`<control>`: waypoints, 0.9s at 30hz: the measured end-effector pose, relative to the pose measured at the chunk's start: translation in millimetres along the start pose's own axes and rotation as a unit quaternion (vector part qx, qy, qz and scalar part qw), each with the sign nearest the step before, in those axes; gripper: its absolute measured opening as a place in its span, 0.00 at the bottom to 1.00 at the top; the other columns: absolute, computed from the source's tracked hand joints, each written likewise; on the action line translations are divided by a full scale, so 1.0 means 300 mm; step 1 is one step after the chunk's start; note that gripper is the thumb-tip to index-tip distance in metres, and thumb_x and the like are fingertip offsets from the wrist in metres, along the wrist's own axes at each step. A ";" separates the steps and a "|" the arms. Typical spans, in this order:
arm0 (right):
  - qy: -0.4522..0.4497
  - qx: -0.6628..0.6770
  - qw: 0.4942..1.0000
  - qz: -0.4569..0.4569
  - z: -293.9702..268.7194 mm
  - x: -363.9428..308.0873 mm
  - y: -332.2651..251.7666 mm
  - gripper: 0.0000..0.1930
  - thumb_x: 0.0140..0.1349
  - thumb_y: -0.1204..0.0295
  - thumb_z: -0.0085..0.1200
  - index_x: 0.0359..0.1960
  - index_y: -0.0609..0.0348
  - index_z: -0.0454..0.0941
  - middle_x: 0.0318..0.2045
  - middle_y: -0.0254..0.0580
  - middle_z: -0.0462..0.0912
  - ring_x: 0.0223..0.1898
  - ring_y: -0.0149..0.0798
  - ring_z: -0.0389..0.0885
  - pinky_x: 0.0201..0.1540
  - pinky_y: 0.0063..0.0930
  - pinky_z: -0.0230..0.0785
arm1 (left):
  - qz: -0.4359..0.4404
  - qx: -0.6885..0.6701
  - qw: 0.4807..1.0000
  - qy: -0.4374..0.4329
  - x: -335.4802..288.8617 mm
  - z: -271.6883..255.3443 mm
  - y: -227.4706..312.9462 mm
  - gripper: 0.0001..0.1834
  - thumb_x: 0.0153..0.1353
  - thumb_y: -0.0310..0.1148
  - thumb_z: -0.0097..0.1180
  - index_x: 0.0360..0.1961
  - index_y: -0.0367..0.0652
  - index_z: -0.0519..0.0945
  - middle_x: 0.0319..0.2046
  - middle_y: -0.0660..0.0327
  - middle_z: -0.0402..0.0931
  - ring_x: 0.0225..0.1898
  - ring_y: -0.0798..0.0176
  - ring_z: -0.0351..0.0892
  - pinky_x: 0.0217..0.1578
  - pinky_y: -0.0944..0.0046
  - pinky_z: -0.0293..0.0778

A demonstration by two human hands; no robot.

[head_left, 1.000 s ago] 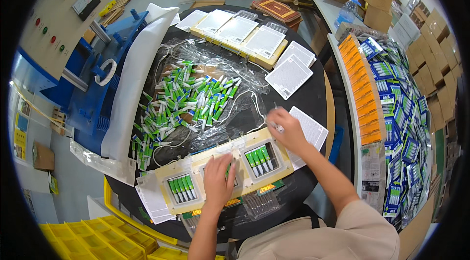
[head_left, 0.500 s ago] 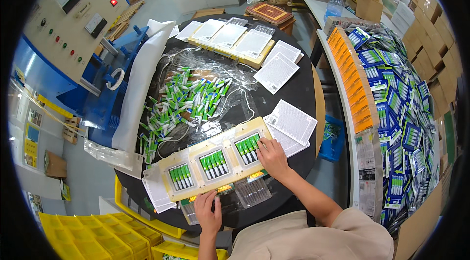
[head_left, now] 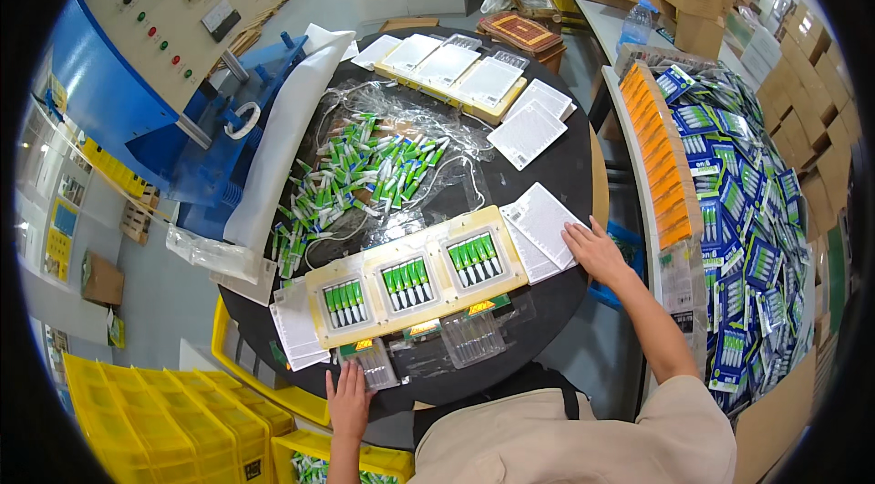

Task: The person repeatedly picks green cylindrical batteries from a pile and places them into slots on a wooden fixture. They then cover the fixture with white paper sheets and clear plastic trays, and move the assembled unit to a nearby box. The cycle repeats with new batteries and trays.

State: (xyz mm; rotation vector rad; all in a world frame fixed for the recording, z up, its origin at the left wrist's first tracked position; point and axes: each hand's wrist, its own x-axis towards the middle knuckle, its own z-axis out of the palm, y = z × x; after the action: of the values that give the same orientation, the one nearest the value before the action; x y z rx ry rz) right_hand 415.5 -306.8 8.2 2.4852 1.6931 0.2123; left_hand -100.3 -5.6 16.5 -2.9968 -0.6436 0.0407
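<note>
A cream-coloured tray [head_left: 369, 276] near the front of the round table has three windows, each with a clear blister holding a row of green-and-white glue tubes [head_left: 407, 282]. My right hand [head_left: 597, 252], its fingers spread, rests on the right edge of the white printed cards [head_left: 550, 221] beside the tray. Just below the tray's left end, my left hand [head_left: 348, 400] lies with fingers stretched out at the edge of a clear blister [head_left: 374, 363]. Another clear blister [head_left: 473, 338] lies along the tray's front side.
A heap of loose glue tubes [head_left: 365, 169] lies mid-table on plastic film. Behind it stands a second tray [head_left: 474, 108] topped with white cards. A blue press [head_left: 223, 151] is at left, yellow crates [head_left: 164, 416] at lower left, and a bin of packed glue cards [head_left: 729, 238] at right.
My right hand has left the tray's right window and moved right onto the white cards. My left hand has drawn back from the tray's front edge, down and left. The view has shifted slightly.
</note>
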 end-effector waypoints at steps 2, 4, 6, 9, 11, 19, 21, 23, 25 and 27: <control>0.003 0.007 1.000 0.002 -0.060 -0.010 -0.006 0.22 0.66 0.72 0.48 0.61 0.61 0.76 0.63 0.47 0.78 0.65 0.44 0.76 0.71 0.48 0.63 | 0.035 0.036 0.999 0.000 -0.002 0.008 -0.022 0.34 0.57 0.44 0.66 0.62 0.36 0.76 0.67 0.54 0.72 0.72 0.53 0.65 0.74 0.37 0.51; 0.100 0.049 0.993 0.039 -0.152 -0.014 -0.024 0.20 0.64 0.74 0.50 0.58 0.63 0.77 0.60 0.48 0.80 0.63 0.45 0.78 0.67 0.45 0.69 | 0.065 0.038 0.997 -0.008 -0.001 -0.001 -0.045 0.33 0.58 0.45 0.65 0.61 0.36 0.77 0.65 0.54 0.73 0.71 0.54 0.66 0.73 0.37 0.52; 0.193 0.078 0.976 0.064 -0.249 -0.011 -0.077 0.18 0.58 0.79 0.53 0.51 0.66 0.79 0.51 0.50 0.85 0.55 0.49 0.83 0.58 0.41 0.77 | 0.080 0.004 0.997 -0.012 -0.002 -0.011 -0.055 0.29 0.60 0.45 0.63 0.58 0.37 0.79 0.63 0.54 0.75 0.69 0.54 0.69 0.73 0.37 0.53; 0.308 0.102 0.943 0.077 -0.354 0.022 -0.234 0.18 0.55 0.82 0.53 0.50 0.66 0.80 0.49 0.50 0.86 0.52 0.51 0.85 0.57 0.43 0.78 | 0.116 0.024 0.993 -0.002 0.003 -0.025 -0.058 0.27 0.61 0.45 0.62 0.56 0.37 0.80 0.62 0.55 0.76 0.66 0.57 0.73 0.73 0.38 0.54; 0.327 0.095 0.938 0.057 -0.369 0.057 -0.357 0.20 0.55 0.83 0.53 0.52 0.66 0.81 0.50 0.50 0.86 0.52 0.49 0.86 0.56 0.41 0.78 | 0.121 -0.014 0.993 -0.004 0.013 -0.034 -0.068 0.25 0.62 0.44 0.62 0.54 0.39 0.82 0.60 0.56 0.79 0.61 0.60 0.77 0.71 0.42 0.58; 0.193 0.060 0.979 0.008 -0.192 0.082 -0.683 0.20 0.60 0.73 0.54 0.54 0.66 0.82 0.55 0.48 0.84 0.54 0.48 0.83 0.56 0.39 0.76 | 0.172 -0.064 0.982 -0.041 0.038 -0.068 -0.120 0.18 0.63 0.41 0.61 0.49 0.42 0.83 0.55 0.60 0.82 0.57 0.63 0.80 0.68 0.47 0.63; 0.187 0.061 0.979 0.048 -0.172 0.074 -0.683 0.20 0.60 0.72 0.54 0.54 0.66 0.81 0.55 0.49 0.84 0.54 0.48 0.83 0.56 0.39 0.76 | 0.185 -0.042 0.981 -0.031 0.037 -0.063 -0.119 0.17 0.63 0.40 0.60 0.49 0.43 0.83 0.55 0.60 0.82 0.57 0.63 0.80 0.68 0.47 0.63; 0.156 0.061 0.986 0.020 -0.167 0.070 -0.667 0.20 0.60 0.73 0.54 0.54 0.66 0.81 0.55 0.49 0.84 0.55 0.49 0.83 0.56 0.39 0.76 | 0.197 -0.015 0.980 -0.019 0.030 -0.056 -0.113 0.16 0.64 0.39 0.59 0.49 0.44 0.83 0.55 0.60 0.82 0.57 0.63 0.80 0.68 0.47 0.64; 0.146 0.056 0.987 -0.017 -0.170 0.068 -0.649 0.20 0.61 0.73 0.53 0.54 0.65 0.82 0.55 0.48 0.84 0.55 0.49 0.83 0.57 0.38 0.76 | 0.207 0.011 0.978 -0.017 0.023 -0.054 -0.104 0.16 0.65 0.39 0.58 0.50 0.44 0.83 0.54 0.59 0.82 0.57 0.62 0.80 0.68 0.48 0.64; 0.125 0.073 0.990 0.000 -0.180 0.067 -0.640 0.21 0.61 0.72 0.52 0.56 0.65 0.80 0.58 0.48 0.82 0.57 0.49 0.82 0.58 0.38 0.75 | 0.198 -0.017 0.980 -0.009 0.021 -0.059 -0.100 0.15 0.66 0.37 0.57 0.51 0.44 0.83 0.54 0.59 0.82 0.56 0.61 0.81 0.68 0.49 0.64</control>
State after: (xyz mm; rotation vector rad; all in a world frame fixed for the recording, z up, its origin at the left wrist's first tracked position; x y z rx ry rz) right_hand 237.2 -216.8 26.9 2.6594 1.8628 0.4308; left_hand -106.0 23.1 36.6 -3.1085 -0.0405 0.0813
